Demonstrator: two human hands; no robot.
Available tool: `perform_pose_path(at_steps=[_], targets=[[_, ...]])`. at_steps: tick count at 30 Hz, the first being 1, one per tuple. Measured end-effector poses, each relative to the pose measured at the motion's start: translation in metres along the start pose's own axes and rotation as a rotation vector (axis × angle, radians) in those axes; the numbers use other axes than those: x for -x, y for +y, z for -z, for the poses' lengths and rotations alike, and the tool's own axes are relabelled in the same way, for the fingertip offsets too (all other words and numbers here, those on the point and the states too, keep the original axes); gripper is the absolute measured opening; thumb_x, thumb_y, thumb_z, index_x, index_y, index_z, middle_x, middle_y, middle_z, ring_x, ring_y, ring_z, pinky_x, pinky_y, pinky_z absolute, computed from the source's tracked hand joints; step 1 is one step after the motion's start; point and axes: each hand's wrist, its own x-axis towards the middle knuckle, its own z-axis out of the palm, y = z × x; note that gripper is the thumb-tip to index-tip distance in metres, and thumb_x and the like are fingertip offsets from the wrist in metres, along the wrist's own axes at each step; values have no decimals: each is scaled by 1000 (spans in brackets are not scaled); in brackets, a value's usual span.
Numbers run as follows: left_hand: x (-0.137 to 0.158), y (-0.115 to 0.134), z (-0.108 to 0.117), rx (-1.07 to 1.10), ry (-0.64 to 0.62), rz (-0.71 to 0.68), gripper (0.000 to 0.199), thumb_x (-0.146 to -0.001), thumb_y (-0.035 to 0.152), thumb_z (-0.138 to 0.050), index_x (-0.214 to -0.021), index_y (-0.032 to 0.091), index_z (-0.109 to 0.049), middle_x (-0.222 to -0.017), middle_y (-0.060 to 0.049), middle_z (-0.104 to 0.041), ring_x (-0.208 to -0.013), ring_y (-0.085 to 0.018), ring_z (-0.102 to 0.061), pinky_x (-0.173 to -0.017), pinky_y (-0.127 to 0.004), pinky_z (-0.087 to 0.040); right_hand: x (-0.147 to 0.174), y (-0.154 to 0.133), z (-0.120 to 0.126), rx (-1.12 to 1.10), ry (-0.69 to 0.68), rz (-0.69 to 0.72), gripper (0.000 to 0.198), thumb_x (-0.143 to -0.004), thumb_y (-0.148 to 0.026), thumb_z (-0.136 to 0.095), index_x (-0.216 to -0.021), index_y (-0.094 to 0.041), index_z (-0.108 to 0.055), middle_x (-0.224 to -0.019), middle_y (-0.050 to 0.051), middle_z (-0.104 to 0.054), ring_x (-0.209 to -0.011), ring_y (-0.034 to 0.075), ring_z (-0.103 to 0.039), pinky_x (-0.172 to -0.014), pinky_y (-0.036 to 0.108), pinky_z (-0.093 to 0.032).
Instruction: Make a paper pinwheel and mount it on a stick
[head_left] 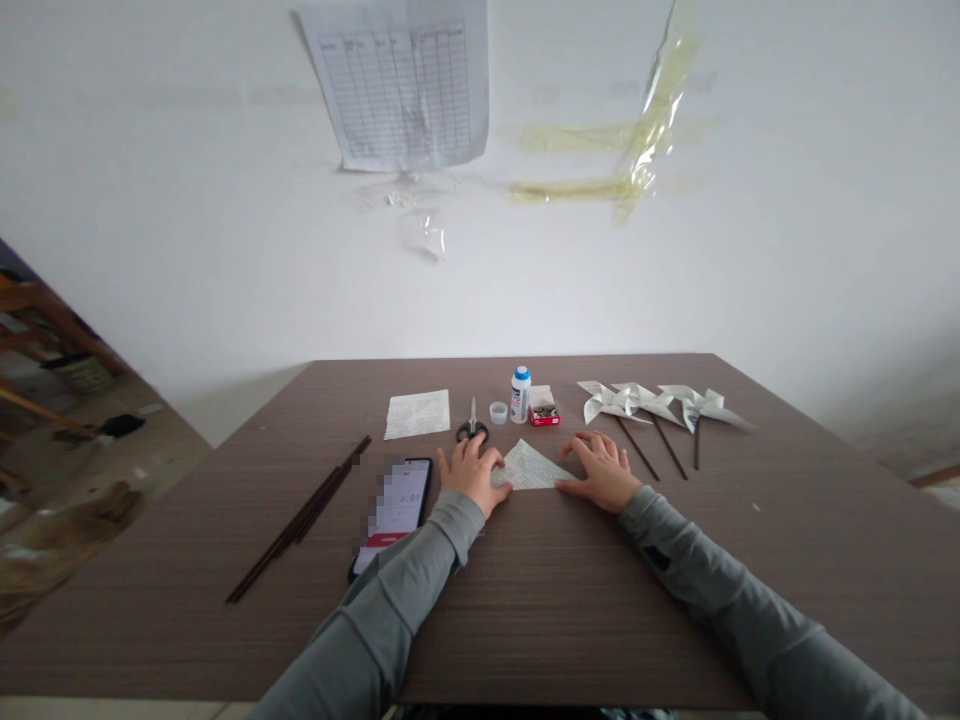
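Note:
A printed sheet of paper (531, 468), folded into a triangle, lies on the table with its point facing the wall. My left hand (472, 474) has its thumb and bent fingers at the left corner of the paper. At the right corner, my right hand (602, 472) grips the edge between thumb and fingers, the other fingers curled. Just beyond my left hand rest black-handled scissors (472, 430), partly hidden by its fingers. A white bottle with a blue cap (520, 396), a small clear cup (498, 412) and a red box of small metal pieces (545, 415) stand behind the triangle.
Several paper pinwheels (637, 402) on dark sticks lie at the back right. Another printed sheet (418, 414) is at the back left. Dark sticks (307, 510) and a phone (397, 505) lie left of my left arm. The wall (480, 300) borders the table's far edge.

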Motion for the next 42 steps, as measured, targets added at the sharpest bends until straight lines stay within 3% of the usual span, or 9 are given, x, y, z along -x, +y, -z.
perform_pose_path(at_steps=[6,15,25,30,36,42], targets=[[-3,-25,1,24,8,30,24,-104,32,-105,-125,32,-94,-203,-13,-63,-192,-51,-52,-157,-92,-31,-4,19,-3,-12,42,49,46,-100,-49,-91,-144,-37,-85,-187,13,-68,-183,53,-54,-148,81,-47],[-2,-41,6,-19,-12,32,24,-107,31,-102,-130,33,-94,-207,-11,-59,-195,-52,-46,-157,-91,-31,-11,44,0,-66,20,99,45,-95,-44,-88,-139,-40,-87,-178,11,-72,-183,56,-52,-145,81,-48],[-6,-55,5,-41,-9,37,29,-105,34,-104,-133,37,-94,-209,-9,-57,-196,-52,-45,-156,-92,-33,-8,51,10,-46,-46,71,49,-98,-38,-86,-146,-46,-91,-189,8,-68,-188,55,-48,-147,85,-44],[-4,-50,5,-36,6,29,34,-105,30,-103,-136,40,-96,-206,-8,-61,-195,-51,-47,-156,-92,-33,-8,53,5,-53,-1,102,48,-96,-39,-84,-143,-44,-92,-182,10,-72,-183,58,-52,-143,88,-48],[0,-35,6,-20,3,-21,51,-107,12,-93,-149,40,-98,-202,-10,-66,-190,-52,-53,-155,-92,-37,-3,46,-1,-50,37,138,53,-97,-32,-79,-145,-46,-95,-178,9,-77,-184,58,-53,-143,92,-49],[2,-27,0,-25,35,-37,49,-110,23,-91,-155,42,-98,-194,-9,-73,-184,-49,-60,-154,-87,-43,-1,31,-11,-15,102,179,58,-103,-23,-69,-148,-44,-98,-173,8,-83,-183,53,-57,-151,90,-43]])
